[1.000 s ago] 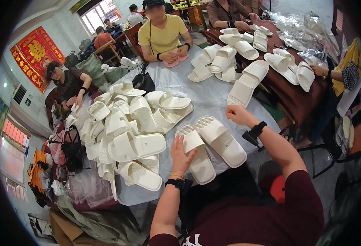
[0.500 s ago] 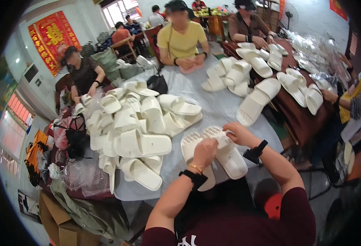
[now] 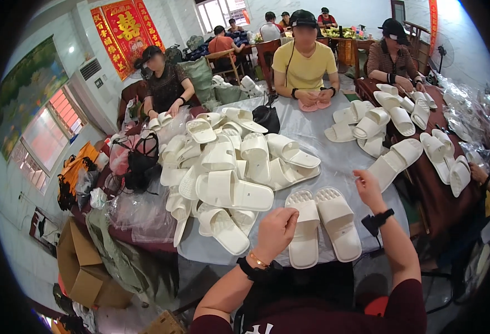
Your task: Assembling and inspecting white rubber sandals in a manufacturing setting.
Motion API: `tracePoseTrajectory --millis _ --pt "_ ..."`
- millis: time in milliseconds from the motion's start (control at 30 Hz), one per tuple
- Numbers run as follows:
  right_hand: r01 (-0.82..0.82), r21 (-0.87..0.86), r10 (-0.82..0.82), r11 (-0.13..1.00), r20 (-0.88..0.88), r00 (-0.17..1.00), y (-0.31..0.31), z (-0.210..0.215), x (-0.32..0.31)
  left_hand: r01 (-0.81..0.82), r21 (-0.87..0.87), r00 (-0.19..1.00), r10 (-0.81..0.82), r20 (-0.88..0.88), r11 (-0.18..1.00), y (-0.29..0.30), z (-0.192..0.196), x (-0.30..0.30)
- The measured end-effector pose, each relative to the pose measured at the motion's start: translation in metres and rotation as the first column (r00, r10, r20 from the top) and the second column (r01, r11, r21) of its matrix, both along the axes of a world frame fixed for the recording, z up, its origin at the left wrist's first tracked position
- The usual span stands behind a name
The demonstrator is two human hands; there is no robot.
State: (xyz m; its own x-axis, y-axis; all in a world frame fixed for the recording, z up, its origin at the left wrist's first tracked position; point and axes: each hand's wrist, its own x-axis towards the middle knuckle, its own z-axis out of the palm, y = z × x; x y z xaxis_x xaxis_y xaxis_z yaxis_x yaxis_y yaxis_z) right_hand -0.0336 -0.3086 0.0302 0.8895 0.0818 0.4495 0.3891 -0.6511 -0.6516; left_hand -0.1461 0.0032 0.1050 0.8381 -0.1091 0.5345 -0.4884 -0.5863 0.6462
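Note:
A pair of white slippers lies side by side in front of me, the left slipper (image 3: 304, 245) and the right slipper (image 3: 342, 231), toes toward my edge of the table. Beside the left slipper's strap is my left hand (image 3: 277, 232), its fingers curled together; anything between them is hidden. My right hand (image 3: 369, 192) is raised to the right of the pair, apart from both slippers, with loosely bent fingers and nothing visible in them. To the left rises a heap of white slippers (image 3: 233, 189).
A long white slipper (image 3: 395, 162) and several others lie at the right. Across the sheet-covered table (image 3: 325, 158), a person in a yellow shirt (image 3: 305, 64) handles pink slippers (image 3: 314, 106). Clear plastic bags (image 3: 139, 214) lie far left; an open cardboard box (image 3: 86, 267) stands below.
My hands have come apart, the right lifting away rightward from the slippers. The pair now lies straighter, side by side. The whole view has swung left and up.

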Motion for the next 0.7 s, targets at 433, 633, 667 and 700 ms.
tracePoseTrajectory --millis 433,633,667,700 --pt "-0.209 -0.004 0.209 0.978 -0.008 0.978 0.097 0.015 -0.138 0.234 0.261 0.961 -0.264 0.086 0.937 -0.038 -0.044 -0.011" --pt "-0.189 -0.078 0.19 0.979 0.007 0.982 0.063 -0.002 -0.149 0.235 0.354 0.961 -0.27 0.053 0.905 -0.014 -0.046 -0.015" --pt "-0.161 -0.1 0.162 0.982 0.001 0.987 0.054 -0.006 -0.153 0.219 0.363 0.96 -0.267 0.086 0.906 -0.008 -0.042 -0.016" --pt "-0.134 -0.123 0.134 0.983 -0.003 0.991 0.048 -0.008 -0.155 0.203 0.371 0.957 -0.264 0.121 0.906 -0.005 -0.039 -0.016"
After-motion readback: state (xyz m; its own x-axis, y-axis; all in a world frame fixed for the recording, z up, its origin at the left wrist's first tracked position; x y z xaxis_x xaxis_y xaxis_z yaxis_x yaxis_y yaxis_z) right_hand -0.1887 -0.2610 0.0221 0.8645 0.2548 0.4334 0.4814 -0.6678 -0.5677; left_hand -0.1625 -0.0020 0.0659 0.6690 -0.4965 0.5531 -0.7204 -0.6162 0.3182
